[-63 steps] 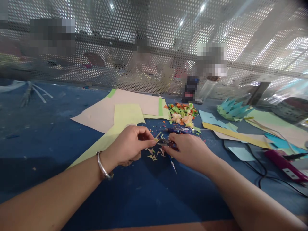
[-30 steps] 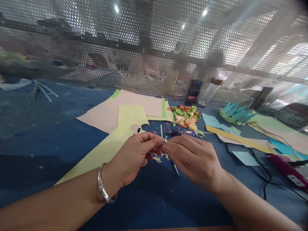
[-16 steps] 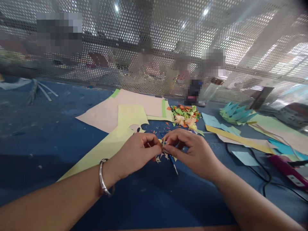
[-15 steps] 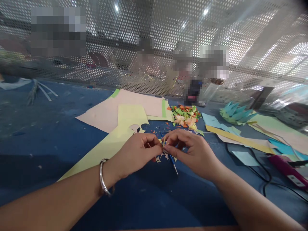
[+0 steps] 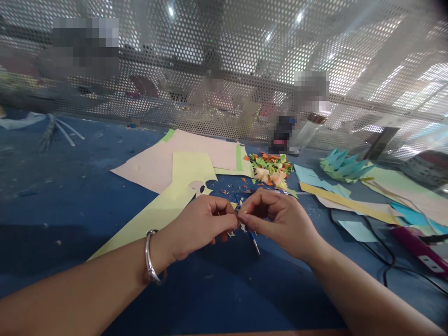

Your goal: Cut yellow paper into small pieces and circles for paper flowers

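Above the blue table [image 5: 224,298], my left hand [image 5: 205,221] and my right hand [image 5: 282,224] meet at the fingertips, thumb and index of each closed in a pinch. They hold a small piece of pale yellow paper between them, mostly covered by the fingers. A silver bangle [image 5: 150,261] circles my left wrist. Under the fingers lies a slim blue tool with a metal tip [image 5: 254,243], among small paper scraps. To the left, a pale yellow sheet [image 5: 150,214] with rounded cut-outs reaches under my left forearm.
Behind my hands sits a heap of green, orange and peach paper cuttings [image 5: 271,168]. A pink sheet [image 5: 147,170] lies back left. On the right are a turquoise paper flower [image 5: 345,165], a yellow strip [image 5: 350,201] and a magenta power strip [image 5: 420,249] with black cables. A perforated metal screen [image 5: 157,107] stands behind.
The paper strip that stood up between my fingertips is now largely hidden by them. My left-hand fingers have curled and shifted slightly; both hands stay in nearly the same place.
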### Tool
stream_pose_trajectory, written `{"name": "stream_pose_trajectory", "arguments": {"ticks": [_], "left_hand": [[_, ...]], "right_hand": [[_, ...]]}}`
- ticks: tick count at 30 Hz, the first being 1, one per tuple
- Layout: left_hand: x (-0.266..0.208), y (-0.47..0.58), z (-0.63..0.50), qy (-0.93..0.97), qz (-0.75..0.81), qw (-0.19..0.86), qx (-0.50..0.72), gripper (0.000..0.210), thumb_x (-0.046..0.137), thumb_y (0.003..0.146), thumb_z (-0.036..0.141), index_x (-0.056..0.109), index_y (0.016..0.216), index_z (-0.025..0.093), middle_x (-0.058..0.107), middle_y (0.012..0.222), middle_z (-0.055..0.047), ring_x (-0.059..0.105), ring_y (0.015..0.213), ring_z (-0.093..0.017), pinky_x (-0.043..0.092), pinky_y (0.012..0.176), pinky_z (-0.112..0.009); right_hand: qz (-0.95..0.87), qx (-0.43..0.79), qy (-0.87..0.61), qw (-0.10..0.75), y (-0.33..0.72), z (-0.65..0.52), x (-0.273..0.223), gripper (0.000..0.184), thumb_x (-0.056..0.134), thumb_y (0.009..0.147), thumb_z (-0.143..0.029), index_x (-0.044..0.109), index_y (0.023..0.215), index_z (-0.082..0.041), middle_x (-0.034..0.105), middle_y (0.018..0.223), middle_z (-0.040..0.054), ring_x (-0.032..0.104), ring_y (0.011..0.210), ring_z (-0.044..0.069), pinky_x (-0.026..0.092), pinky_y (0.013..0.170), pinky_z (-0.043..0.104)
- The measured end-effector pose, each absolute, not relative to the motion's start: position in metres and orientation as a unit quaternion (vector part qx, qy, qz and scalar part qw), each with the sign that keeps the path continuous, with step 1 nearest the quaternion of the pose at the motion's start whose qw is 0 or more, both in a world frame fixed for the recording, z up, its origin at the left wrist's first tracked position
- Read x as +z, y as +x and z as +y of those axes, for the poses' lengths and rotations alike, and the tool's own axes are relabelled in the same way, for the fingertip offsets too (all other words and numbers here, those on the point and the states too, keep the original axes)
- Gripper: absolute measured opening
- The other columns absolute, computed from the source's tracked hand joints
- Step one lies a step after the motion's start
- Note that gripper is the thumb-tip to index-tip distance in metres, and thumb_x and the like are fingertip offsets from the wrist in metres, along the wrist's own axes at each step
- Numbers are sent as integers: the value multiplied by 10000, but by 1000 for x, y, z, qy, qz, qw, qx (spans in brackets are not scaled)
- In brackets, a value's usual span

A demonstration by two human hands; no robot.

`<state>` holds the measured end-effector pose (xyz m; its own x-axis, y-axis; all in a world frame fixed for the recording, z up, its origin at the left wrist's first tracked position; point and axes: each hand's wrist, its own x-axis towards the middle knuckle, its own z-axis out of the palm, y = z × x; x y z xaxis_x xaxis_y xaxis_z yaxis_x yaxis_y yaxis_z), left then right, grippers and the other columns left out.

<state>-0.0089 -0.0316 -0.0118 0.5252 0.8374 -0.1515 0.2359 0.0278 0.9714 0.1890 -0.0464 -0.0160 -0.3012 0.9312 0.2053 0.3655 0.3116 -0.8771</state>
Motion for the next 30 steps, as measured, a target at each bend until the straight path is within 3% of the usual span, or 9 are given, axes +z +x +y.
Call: {"name": "stream_pose_trajectory", "arguments": {"ticks": [14,18,30], "left_hand": [[-9,-8,-36,642,426,585,253,145,599,796,282,600,697,176,550,629,22,536,584,-113,383,496,-211],[-8,-6,-36,613,445,596,266,167,645,799,341,564,815,196,551,671,31,577,609,-134,402,485,-222],[-11,-6,-37,636,415,585,287,194,689,779,247,516,860,213,595,664,39,611,613,-130,428,506,-216]], "right_hand": [[-691,411,-452,386,189,-44,-15,159,717,823,-271,584,836,-184,581,700,-35,526,564,81,424,515,217],[-691,412,-450,387,190,-45,-14,182,724,818,-288,576,846,-185,579,720,-31,537,574,83,438,518,219],[-680,440,-432,396,193,-44,-16,185,724,826,-256,561,890,-196,576,726,-45,557,569,80,458,521,216]]}}
